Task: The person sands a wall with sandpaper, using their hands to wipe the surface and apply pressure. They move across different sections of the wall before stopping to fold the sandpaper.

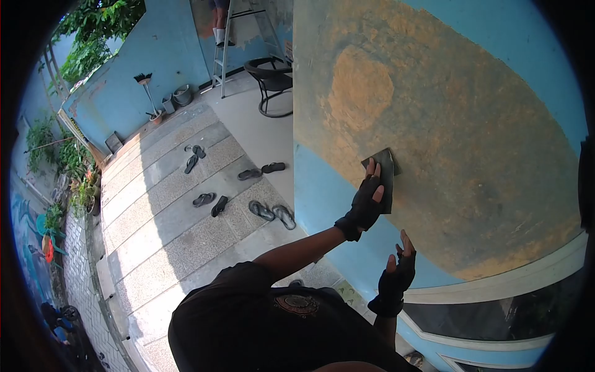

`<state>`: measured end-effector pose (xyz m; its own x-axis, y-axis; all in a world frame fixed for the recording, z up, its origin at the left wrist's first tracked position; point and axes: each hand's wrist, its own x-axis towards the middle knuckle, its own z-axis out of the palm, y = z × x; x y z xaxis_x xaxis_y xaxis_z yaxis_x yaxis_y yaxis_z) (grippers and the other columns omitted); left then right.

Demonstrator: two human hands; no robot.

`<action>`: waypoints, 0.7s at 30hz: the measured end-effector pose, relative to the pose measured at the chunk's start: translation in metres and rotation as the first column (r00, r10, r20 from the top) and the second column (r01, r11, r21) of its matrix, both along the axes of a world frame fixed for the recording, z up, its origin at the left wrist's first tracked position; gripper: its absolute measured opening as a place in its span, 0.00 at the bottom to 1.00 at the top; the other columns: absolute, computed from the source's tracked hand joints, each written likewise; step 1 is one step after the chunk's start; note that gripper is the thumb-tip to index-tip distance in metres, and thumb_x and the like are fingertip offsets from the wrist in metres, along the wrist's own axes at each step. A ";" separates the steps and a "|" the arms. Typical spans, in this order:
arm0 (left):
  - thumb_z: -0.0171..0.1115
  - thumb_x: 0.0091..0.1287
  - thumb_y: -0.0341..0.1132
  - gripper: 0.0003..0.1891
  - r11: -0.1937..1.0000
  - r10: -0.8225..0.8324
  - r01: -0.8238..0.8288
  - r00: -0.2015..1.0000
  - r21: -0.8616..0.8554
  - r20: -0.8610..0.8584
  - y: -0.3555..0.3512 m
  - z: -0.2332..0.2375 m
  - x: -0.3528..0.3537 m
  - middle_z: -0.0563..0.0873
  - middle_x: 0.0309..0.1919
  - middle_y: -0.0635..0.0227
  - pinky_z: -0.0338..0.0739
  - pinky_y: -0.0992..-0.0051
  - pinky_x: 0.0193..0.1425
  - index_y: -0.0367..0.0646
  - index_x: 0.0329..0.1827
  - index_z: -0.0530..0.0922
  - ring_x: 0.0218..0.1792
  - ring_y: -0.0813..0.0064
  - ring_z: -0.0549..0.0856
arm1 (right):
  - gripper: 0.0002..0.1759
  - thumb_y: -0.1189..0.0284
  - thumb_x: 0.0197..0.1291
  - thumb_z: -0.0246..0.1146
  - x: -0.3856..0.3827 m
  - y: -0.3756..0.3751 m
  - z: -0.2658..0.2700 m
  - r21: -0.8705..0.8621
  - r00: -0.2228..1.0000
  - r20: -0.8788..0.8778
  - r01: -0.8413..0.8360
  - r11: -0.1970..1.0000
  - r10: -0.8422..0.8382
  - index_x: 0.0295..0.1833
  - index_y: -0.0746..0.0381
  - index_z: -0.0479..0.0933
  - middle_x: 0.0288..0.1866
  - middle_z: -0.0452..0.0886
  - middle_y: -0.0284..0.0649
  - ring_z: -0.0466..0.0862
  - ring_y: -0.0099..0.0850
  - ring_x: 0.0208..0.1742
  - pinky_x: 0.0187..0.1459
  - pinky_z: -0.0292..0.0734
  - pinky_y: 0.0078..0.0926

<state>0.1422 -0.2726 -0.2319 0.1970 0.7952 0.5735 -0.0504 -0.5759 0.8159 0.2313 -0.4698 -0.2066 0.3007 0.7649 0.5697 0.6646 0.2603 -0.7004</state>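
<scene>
My left hand point(362, 201), in a black fingerless glove, presses a dark, bent sheet of sandpaper point(387, 180) against the wall. Its fingertips lie over the sheet, with the thumb on the near side. Around it, the wall has a large brown and grey bare patch point(446, 136) with a lighter rough spot at upper left, bordered by blue paint. Lower and to the right, my right hand point(396, 279), gloved the same way, is raised near the wall. Its fingers are stretched upward and nothing shows in it.
Several pairs of sandals point(261, 209) lie on the tiled floor point(180, 204). A dark chair point(273, 84) stands by the wall corner. Farther back, a person point(219, 18) stands on a ladder point(224, 62). A dark window point(477, 316) is at lower right.
</scene>
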 end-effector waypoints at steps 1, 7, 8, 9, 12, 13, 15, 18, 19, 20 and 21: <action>0.41 0.81 0.45 0.36 1.000 -0.010 0.010 0.999 -0.013 0.039 0.003 0.000 -0.001 0.43 0.87 0.44 0.46 0.63 0.86 0.30 0.85 0.51 0.87 0.49 0.47 | 0.37 0.50 0.79 0.51 0.000 0.001 0.000 0.000 1.000 0.014 0.004 1.000 -0.004 0.78 0.69 0.67 0.73 0.77 0.55 0.79 0.47 0.72 0.67 0.77 0.46; 0.41 0.82 0.48 0.37 0.999 0.032 -0.030 0.993 -0.018 0.116 0.024 0.006 -0.006 0.43 0.87 0.44 0.44 0.61 0.87 0.29 0.85 0.51 0.87 0.48 0.45 | 0.37 0.49 0.79 0.51 0.004 0.018 0.008 -0.021 0.999 0.040 0.015 1.000 -0.015 0.78 0.68 0.67 0.73 0.77 0.55 0.79 0.48 0.72 0.67 0.77 0.45; 0.41 0.82 0.49 0.38 0.999 0.036 -0.035 0.992 -0.016 0.124 0.027 0.006 -0.008 0.43 0.87 0.44 0.44 0.61 0.87 0.29 0.85 0.51 0.87 0.48 0.45 | 0.37 0.48 0.79 0.51 0.004 0.023 0.009 -0.017 0.999 0.040 0.016 1.000 -0.015 0.78 0.68 0.67 0.73 0.77 0.54 0.79 0.48 0.72 0.67 0.78 0.45; 0.41 0.82 0.49 0.38 0.999 0.039 -0.036 0.992 -0.022 0.120 0.028 0.011 -0.012 0.43 0.87 0.44 0.44 0.61 0.87 0.29 0.85 0.51 0.87 0.48 0.45 | 0.37 0.48 0.79 0.51 0.004 0.029 0.010 -0.023 0.999 0.036 0.014 1.000 -0.014 0.78 0.68 0.67 0.73 0.77 0.54 0.79 0.48 0.72 0.67 0.78 0.45; 0.40 0.82 0.51 0.39 0.999 0.033 -0.031 0.995 -0.025 0.097 0.032 0.014 -0.022 0.43 0.87 0.42 0.43 0.61 0.87 0.28 0.85 0.51 0.87 0.46 0.44 | 0.38 0.48 0.79 0.51 0.003 0.043 0.009 -0.027 1.000 0.021 0.002 1.000 -0.002 0.78 0.68 0.67 0.73 0.78 0.53 0.80 0.47 0.71 0.66 0.78 0.44; 0.40 0.82 0.52 0.40 0.998 0.063 -0.063 0.996 0.010 0.059 0.037 0.013 -0.026 0.43 0.87 0.42 0.44 0.62 0.87 0.27 0.85 0.50 0.87 0.49 0.46 | 0.37 0.48 0.79 0.51 0.001 0.048 0.010 -0.027 0.999 0.042 -0.020 0.999 0.022 0.78 0.68 0.67 0.73 0.78 0.53 0.80 0.46 0.70 0.65 0.78 0.43; 0.40 0.82 0.53 0.41 0.996 0.083 -0.084 0.996 0.029 0.013 0.046 0.012 -0.031 0.42 0.87 0.42 0.44 0.64 0.87 0.26 0.85 0.49 0.87 0.52 0.47 | 0.37 0.48 0.79 0.52 -0.003 0.057 0.009 -0.045 0.998 0.055 -0.034 0.998 0.036 0.78 0.68 0.67 0.72 0.79 0.52 0.81 0.46 0.69 0.65 0.79 0.42; 0.38 0.82 0.56 0.42 0.996 0.074 -0.076 0.996 0.044 0.043 0.057 0.014 -0.042 0.44 0.86 0.37 0.44 0.58 0.87 0.26 0.84 0.50 0.87 0.43 0.46 | 0.37 0.49 0.79 0.52 -0.014 0.065 0.008 0.002 0.994 0.094 -0.062 0.998 0.061 0.78 0.68 0.67 0.72 0.79 0.52 0.81 0.45 0.68 0.64 0.79 0.41; 0.38 0.82 0.56 0.42 0.997 0.062 -0.063 0.997 0.032 0.042 0.062 0.014 -0.045 0.44 0.86 0.37 0.44 0.58 0.87 0.26 0.84 0.50 0.87 0.43 0.46 | 0.37 0.49 0.79 0.52 -0.018 0.066 0.010 0.008 0.996 0.079 -0.045 0.999 0.044 0.78 0.68 0.67 0.72 0.79 0.52 0.81 0.45 0.68 0.64 0.79 0.41; 0.38 0.82 0.57 0.42 0.994 0.077 -0.079 0.997 0.070 0.028 0.068 0.013 -0.049 0.44 0.86 0.37 0.44 0.57 0.87 0.26 0.84 0.51 0.86 0.42 0.46 | 0.37 0.49 0.79 0.52 -0.023 0.069 0.011 0.014 0.998 0.066 -0.025 1.000 0.024 0.78 0.68 0.67 0.72 0.79 0.52 0.81 0.45 0.69 0.64 0.79 0.41; 0.37 0.82 0.58 0.43 0.990 0.087 -0.089 0.996 0.109 0.014 0.073 0.013 -0.054 0.44 0.86 0.37 0.44 0.56 0.87 0.26 0.84 0.51 0.86 0.41 0.46 | 0.37 0.49 0.79 0.52 -0.028 0.073 0.010 0.002 0.998 0.064 -0.004 1.000 0.004 0.78 0.68 0.67 0.72 0.79 0.52 0.81 0.45 0.69 0.64 0.79 0.41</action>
